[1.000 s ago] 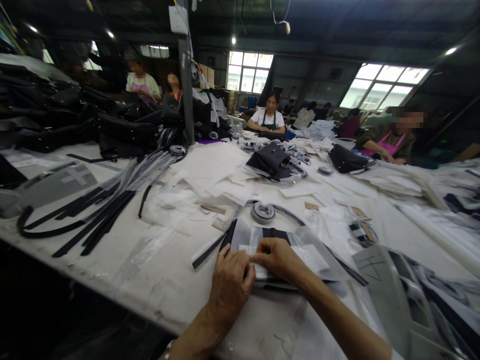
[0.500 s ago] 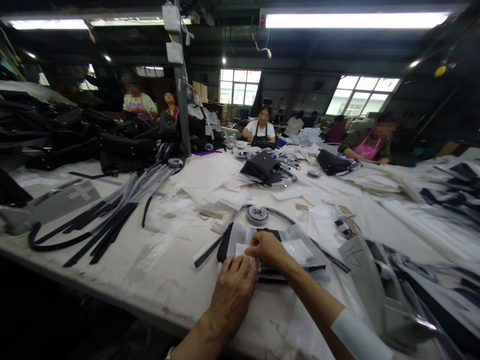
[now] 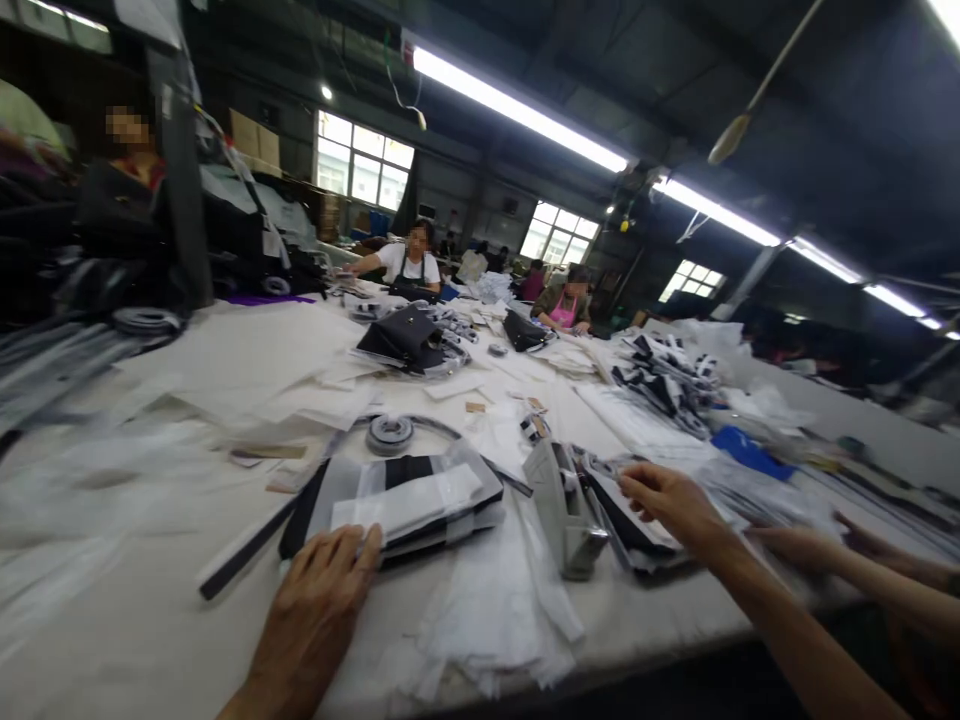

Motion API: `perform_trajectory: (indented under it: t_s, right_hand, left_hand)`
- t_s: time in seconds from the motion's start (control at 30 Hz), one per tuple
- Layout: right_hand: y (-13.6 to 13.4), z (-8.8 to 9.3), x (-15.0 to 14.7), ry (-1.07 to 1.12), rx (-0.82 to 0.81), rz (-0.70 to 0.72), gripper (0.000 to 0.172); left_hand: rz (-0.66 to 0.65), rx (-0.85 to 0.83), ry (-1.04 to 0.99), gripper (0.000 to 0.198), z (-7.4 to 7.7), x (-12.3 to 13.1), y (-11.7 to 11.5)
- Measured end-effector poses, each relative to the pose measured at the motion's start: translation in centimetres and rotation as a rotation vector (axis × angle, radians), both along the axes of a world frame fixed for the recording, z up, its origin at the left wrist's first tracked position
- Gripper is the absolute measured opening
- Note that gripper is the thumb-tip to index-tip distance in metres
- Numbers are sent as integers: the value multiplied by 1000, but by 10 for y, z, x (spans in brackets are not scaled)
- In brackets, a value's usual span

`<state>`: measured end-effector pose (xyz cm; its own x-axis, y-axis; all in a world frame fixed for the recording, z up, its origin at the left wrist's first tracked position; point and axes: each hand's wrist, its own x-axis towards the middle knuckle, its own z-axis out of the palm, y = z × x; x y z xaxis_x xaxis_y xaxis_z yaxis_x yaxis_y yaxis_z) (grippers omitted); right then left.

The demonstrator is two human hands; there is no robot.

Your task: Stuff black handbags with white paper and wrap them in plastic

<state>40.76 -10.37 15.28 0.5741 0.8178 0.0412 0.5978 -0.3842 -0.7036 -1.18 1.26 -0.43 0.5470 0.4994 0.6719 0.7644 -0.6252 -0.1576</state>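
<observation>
My left hand [image 3: 322,580] lies flat on the near left edge of a black bag panel [image 3: 420,467] layered with translucent grey sheeting and a white packet [image 3: 420,500]. A coiled grey strap [image 3: 390,432] sits just behind that bundle, and a dark strip [image 3: 247,550] pokes out to its left. My right hand [image 3: 667,500] is off to the right, past a grey tape dispenser [image 3: 577,540], above a second black-and-white bundle [image 3: 630,520]. Its thumb and fingers are pinched together; what is between them, if anything, I cannot make out.
At the right edge a co-worker's forearms and hands [image 3: 810,550] reach onto the table. Thin white sheets [image 3: 495,600] hang near the front edge. A black bag [image 3: 409,335] and a blue item [image 3: 752,452] lie farther back. A post [image 3: 180,190] rises at the left.
My right hand has left the bundle and moved right, past the tape dispenser. My left hand stays at the bundle's near left edge. The view has swung right, bringing in a co-worker's arms.
</observation>
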Motion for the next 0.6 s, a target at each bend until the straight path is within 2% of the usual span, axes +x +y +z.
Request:
perform_trajectory:
  t_s: [0.07,0.13,0.23,0.3,0.43,0.6]
  right_hand:
    - [-18,-16,29,121,-75,-61,38]
    - [-20,-39,39,259,-110,-58,41]
    - [-4,-69,26,351,-90,-28,45]
    - [9,-81,13,375,-62,-24,46]
    - [21,-82,-2,401,32,-39,44]
    - [3,-63,-9,401,190,-117,44]
  left_hand:
    - [-2,26,21,41,0,0,1]
    - [-7,58,42,41,0,0,2]
    - [-13,92,63,39,1,-1,2]
    - [-19,100,66,38,2,-2,2]
    - [-29,98,64,39,4,-2,2]
    - [-62,101,34,39,1,-4,5]
